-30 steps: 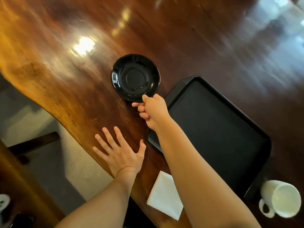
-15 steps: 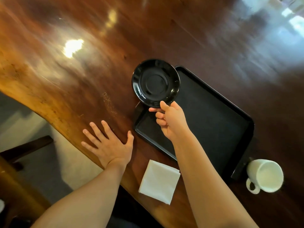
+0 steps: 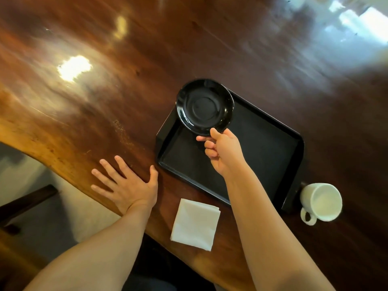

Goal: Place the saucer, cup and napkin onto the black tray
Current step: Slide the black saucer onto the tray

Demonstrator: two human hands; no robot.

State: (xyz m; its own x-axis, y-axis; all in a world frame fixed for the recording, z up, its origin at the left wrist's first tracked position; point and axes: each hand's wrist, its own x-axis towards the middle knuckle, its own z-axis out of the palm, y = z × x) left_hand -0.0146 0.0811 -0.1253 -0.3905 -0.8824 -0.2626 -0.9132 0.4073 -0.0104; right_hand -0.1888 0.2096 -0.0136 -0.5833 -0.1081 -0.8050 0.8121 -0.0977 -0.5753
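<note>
My right hand (image 3: pixel 223 153) pinches the near rim of a glossy black saucer (image 3: pixel 204 107) and holds it over the far left corner of the black tray (image 3: pixel 262 148). My left hand (image 3: pixel 128 183) lies flat on the wooden table, fingers spread, just left of the tray. A folded white napkin (image 3: pixel 196 223) lies near the table's front edge between my arms. The white cup (image 3: pixel 320 201) stands on the table just past the tray's right end, its handle towards me.
The wooden table (image 3: pixel 147 59) is dark and glossy, with bright reflections. Its curved front edge runs from the left side down under my arms. Below it at the left are floor and a dark chair part (image 3: pixel 27 202).
My right hand has carried the saucer rightwards from the bare table to above the tray's far left corner. My left hand has stayed flat on the table.
</note>
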